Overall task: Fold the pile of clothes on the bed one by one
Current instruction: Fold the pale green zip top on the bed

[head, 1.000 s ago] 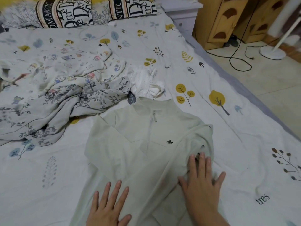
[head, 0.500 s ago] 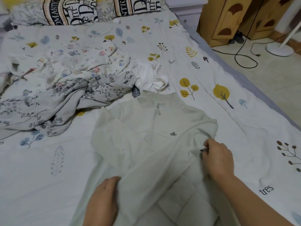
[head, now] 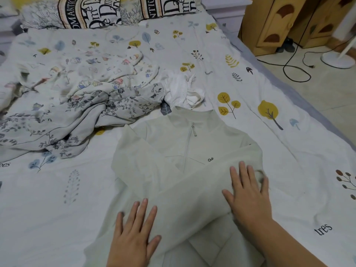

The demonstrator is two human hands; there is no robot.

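Half a second ago both hands were gripping the pale green jacket [head: 185, 151]: the right hand pinched fabric at the sleeve's outer bend and the left hand curled round the sleeve's lower edge. Now both lie flat on it. The right hand [head: 248, 195] rests palm down on the folded-over sleeve [head: 192, 191], fingers [head: 241, 172] straight and slightly spread. The left hand [head: 134, 234] presses the sleeve's lower end near the hem, fingers [head: 141, 209] spread as well. Neither pinches anything. I read this as the sleeve fold being set and smoothed, so the jacket's sides are tucked in and the lengthwise fold from hem to collar is likely what remains.

The jacket lies face up on the bed [head: 289, 170], near its foot and roughly in the middle, collar [head: 192, 116] pointing toward the pillows [head: 107, 12]. Its zip [head: 193, 130] is closed at the neck and a small dark logo [head: 210, 159] shows on the chest. One sleeve runs diagonally across the front from the right shoulder toward the left hand; the other side is folded in too. The fabric looks soft and thick, with few creases.

Just beyond the collar sits a crumpled white garment [head: 185, 93], and further left a heap of floral clothes [head: 77, 105] waits unfolded.
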